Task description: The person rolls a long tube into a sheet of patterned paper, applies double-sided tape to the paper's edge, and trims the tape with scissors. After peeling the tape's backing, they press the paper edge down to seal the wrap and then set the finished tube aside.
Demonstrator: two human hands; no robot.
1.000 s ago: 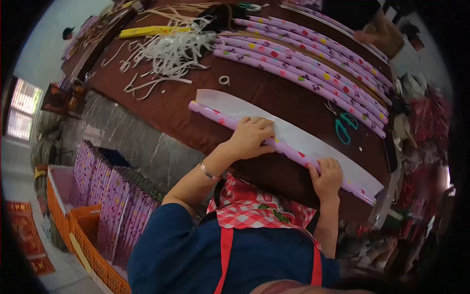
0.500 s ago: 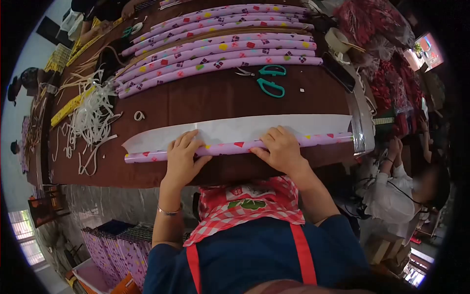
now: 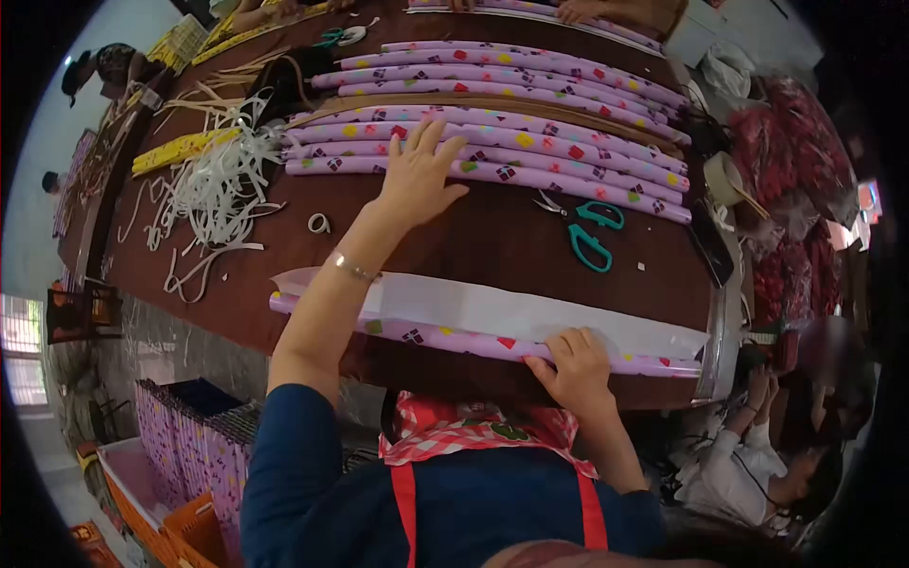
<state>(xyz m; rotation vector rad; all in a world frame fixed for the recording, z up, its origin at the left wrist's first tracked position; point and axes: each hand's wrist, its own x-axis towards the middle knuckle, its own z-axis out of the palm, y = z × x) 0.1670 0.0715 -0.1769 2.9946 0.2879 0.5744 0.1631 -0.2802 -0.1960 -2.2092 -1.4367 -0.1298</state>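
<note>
My left hand [image 3: 419, 177] reaches across the table with its fingers spread, its fingertips over a row of purple patterned paper rolls [image 3: 530, 142]. Nearer to me lies a partly rolled purple patterned sheet [image 3: 454, 339], its white inner side [image 3: 530, 308] spread out on the far side of the roll. My right hand [image 3: 575, 369] is closed over the right part of this roll, with the thumb on the near side. Between the sheet and the row lie scissors with teal handles [image 3: 592, 248] and a small white coil of tape [image 3: 319, 223].
Tangled white strips [image 3: 218, 189] and yellow patterned rolls [image 3: 180, 151] lie at left. A tape roll [image 3: 723, 180] and a dark phone [image 3: 708, 244] are at the right edge. An orange crate [image 3: 194, 530] stands below left. Other people's hands [image 3: 579, 10] are at the far side.
My left hand has left the near roll and moved forward to the row of finished-looking rolls. My right hand stays on the near roll. The view has shifted and turned.
</note>
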